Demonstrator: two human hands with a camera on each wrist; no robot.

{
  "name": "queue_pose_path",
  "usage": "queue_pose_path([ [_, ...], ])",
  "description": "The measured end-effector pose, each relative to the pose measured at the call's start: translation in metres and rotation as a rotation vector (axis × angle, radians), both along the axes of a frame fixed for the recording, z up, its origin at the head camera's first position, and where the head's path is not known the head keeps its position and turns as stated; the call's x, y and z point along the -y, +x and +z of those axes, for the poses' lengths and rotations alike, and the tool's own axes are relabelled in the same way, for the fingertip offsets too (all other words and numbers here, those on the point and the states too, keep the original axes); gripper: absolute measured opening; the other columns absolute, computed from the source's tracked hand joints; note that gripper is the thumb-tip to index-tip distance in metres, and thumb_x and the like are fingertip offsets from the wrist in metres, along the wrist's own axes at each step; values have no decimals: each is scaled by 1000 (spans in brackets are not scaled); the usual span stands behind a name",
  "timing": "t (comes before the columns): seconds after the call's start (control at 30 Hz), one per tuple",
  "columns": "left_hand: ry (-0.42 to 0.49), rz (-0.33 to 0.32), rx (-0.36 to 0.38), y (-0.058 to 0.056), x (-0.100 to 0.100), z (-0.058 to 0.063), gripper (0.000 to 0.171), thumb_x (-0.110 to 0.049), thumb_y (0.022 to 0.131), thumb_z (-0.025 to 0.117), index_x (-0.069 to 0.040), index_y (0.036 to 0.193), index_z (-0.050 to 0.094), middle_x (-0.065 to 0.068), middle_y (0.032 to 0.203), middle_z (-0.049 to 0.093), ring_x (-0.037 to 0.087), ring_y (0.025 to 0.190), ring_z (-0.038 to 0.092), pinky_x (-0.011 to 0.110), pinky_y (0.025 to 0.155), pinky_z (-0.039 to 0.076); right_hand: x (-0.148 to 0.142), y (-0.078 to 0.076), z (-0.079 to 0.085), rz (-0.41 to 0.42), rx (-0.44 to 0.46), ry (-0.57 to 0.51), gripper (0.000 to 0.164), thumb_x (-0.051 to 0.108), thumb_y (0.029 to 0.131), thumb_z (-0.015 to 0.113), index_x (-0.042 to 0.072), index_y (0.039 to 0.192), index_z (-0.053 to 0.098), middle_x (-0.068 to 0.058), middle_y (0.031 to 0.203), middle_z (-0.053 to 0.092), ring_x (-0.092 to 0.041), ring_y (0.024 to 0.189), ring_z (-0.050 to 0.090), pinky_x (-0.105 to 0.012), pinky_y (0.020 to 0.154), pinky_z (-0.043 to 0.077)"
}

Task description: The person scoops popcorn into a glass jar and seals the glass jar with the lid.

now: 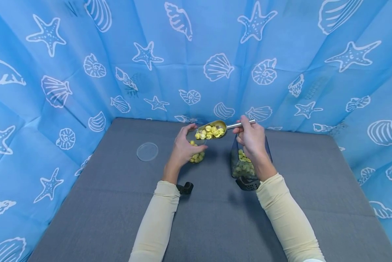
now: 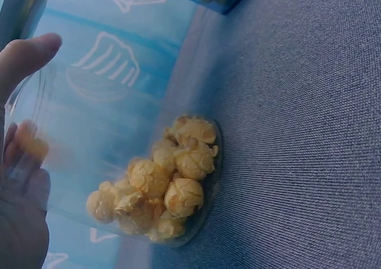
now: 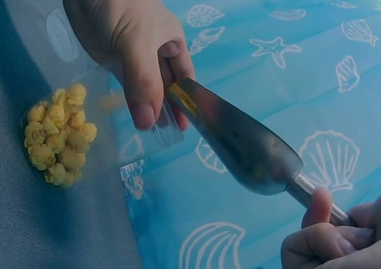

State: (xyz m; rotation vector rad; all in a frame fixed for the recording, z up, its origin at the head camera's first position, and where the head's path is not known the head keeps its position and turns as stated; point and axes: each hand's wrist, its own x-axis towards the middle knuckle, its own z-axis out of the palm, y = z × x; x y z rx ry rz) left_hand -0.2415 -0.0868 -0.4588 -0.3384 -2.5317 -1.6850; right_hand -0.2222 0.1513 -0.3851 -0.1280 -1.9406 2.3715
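Your right grip (image 1: 252, 140) is holding the silver metal scoop (image 3: 238, 141) by its handle, with round yellow popcorn (image 1: 210, 132) inside. Your left grip (image 1: 182, 147) is holding the clear cylindrical jar (image 2: 113, 138) near its mouth, under the scoop's tip. You should be tilting gently, keeping this tip within the rim.

Hands (image 1: 184, 147) (image 1: 253, 138), two; cream sleeves (image 1: 156, 222) (image 1: 287, 218), two; black wrist straps (image 1: 185, 188) (image 1: 247, 184), two; metal scoop (image 3: 241, 141), one; clear jar (image 2: 119, 132), one; dark-tinted bin (image 1: 235, 156), one; round lid (image 1: 147, 151), one; popcorn portions (image 1: 210, 132) (image 2: 158, 185) (image 1: 243, 155), three, pieces overlapping, uncountable; grey tabletop (image 1: 209, 225), one.
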Motion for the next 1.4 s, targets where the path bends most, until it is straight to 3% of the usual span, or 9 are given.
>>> queue_pose_path([
  [0.2, 2, -1, 0, -1, 0, -1, 91, -36, 77, 90, -15, 153, 43, -1, 148, 50, 31, 144, 44, 57, 116, 38, 4, 4, 6, -36, -27, 134, 39, 43, 106, 52, 6, 114, 64, 6, 67, 65, -4, 38, 27, -22, 40, 27],
  [0.43, 13, 7, 18, -2, 1, 0, 87, -33, 77, 90, -22, 151, 45, -2, 148, 51, 26, 143, 44, 55, 116, 39, 12, 11, 15, -166, -206, 540, 46, 51, 105, 50, 10, 107, 71, 9, 68, 68, -8, 39, 28, -28, 39, 25],
  [0.53, 17, 7, 22, -3, 0, 0, 87, -31, 77, 90, -24, 150, 45, -3, 148, 51, 24, 143, 45, 54, 116, 39, 14, 12, 17, -191, -246, 619, 47, 51, 105, 49, 11, 105, 73, 9, 69, 69, -8, 41, 28, -29, 40, 25],
  [0.67, 25, 1, 18, -3, 0, -1, 87, -29, 77, 91, -22, 151, 45, -3, 148, 51, 23, 142, 45, 55, 116, 38, 12, 11, 17, -171, -203, 571, 47, 50, 105, 50, 9, 108, 72, 11, 68, 69, -6, 39, 31, -28, 39, 26],
  [1.0, -13, 5, 28, 2, -2, 5, 95, -35, 76, 91, -19, 155, 41, 0, 155, 46, 25, 148, 39, 55, 119, 36, 2, 8, 13, -76, -40, 221, 39, 46, 105, 52, 9, 111, 65, 7, 67, 67, -5, 36, 28, -23, 39, 26],
  [1.23, -73, 48, 66, 7, -7, 13, 99, -43, 76, 90, -28, 158, 37, 2, 172, 17, 29, 160, 15, 63, 121, 30, -7, 8, 17, -106, -63, -56, 31, 34, 106, 54, 4, 103, 61, 2, 63, 64, -4, 37, 27, -21, 41, 25],
  [1.4, -83, 81, -6, 9, -10, 19, 98, -44, 77, 89, -31, 158, 36, 0, 172, 19, 28, 161, 13, 64, 122, 27, -16, 10, 23, -175, -103, -98, 34, 35, 105, 56, 3, 97, 63, 1, 62, 63, -4, 37, 30, -20, 41, 28],
])
